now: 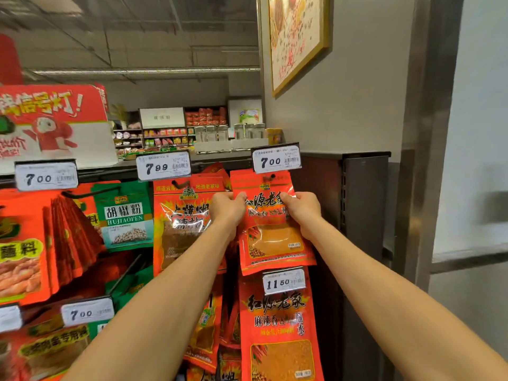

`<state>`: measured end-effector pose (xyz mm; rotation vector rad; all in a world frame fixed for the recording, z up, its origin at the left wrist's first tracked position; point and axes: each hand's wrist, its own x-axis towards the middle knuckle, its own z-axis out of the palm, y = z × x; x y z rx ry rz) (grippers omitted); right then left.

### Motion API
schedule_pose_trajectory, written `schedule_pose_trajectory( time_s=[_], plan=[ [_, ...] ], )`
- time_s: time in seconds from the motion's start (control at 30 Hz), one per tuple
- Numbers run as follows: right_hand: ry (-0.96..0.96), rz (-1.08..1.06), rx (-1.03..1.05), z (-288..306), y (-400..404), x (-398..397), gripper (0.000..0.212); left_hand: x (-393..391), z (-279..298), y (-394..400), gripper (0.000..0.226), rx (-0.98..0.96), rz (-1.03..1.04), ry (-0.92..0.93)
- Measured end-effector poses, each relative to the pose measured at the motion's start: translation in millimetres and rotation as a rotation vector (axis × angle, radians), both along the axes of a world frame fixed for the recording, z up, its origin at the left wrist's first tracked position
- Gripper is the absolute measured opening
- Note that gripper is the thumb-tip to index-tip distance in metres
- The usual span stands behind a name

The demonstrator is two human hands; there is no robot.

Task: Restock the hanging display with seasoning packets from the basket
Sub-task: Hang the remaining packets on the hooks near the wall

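Note:
A red seasoning packet with orange powder showing through its window hangs at the top right hook of the display, under a 7.00 price tag. My left hand pinches its left edge and my right hand pinches its right edge, both near the top. The packet's hole sits at the hook. The basket is out of view.
A red packet hangs to the left under a 7.99 tag, then a green pepper packet. Below hangs a larger red packet tagged 11.50. A dark metal post and a grey wall stand at the right.

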<state>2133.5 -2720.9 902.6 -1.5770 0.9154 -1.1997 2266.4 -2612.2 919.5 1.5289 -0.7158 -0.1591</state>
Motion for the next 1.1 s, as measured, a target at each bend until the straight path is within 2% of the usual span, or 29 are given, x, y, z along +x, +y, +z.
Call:
schedule_pose_trajectory(
  time_s=[0.07,0.2,0.4,0.5,0.6,0.67,0.77,0.83,0.9,0.97,1.1],
  plan=[
    [0.027,-0.037,-0.025,2,-12,8,0.031,3,3,-11,0.019,0.032,0.036,-0.007],
    [0.024,0.001,0.019,3,-31,24,0.029,7,5,-29,0.046,0.082,0.147,0.015],
    [0.015,0.118,0.117,7,-42,30,0.033,6,6,-36,0.043,0.108,0.161,0.015],
    [0.027,0.146,0.165,4,-36,26,0.034,2,3,-27,0.049,0.081,0.085,0.031],
    [0.100,0.029,0.042,-3,-26,17,0.036,-3,0,-5,0.034,0.084,0.027,-0.100],
    [0.134,-0.061,-0.083,-6,-13,6,0.034,-4,3,19,0.037,0.096,0.032,-0.257],
    [0.078,-0.128,-0.170,-2,19,-16,0.030,0,8,62,0.026,0.056,0.036,-0.344],
    [-0.020,-0.087,-0.105,1,43,-31,0.017,8,5,93,0.011,0.012,-0.087,-0.216],
    [-0.090,0.017,0.007,1,75,-45,0.016,13,-3,130,0.015,0.012,-0.268,-0.059],
    [-0.099,0.087,0.068,-6,111,-58,0.015,19,-17,168,0.016,0.047,-0.396,0.019],
    [-0.100,0.127,0.132,-41,179,-71,0.016,34,-60,229,0.018,0.073,-0.476,0.163]
  ],
)
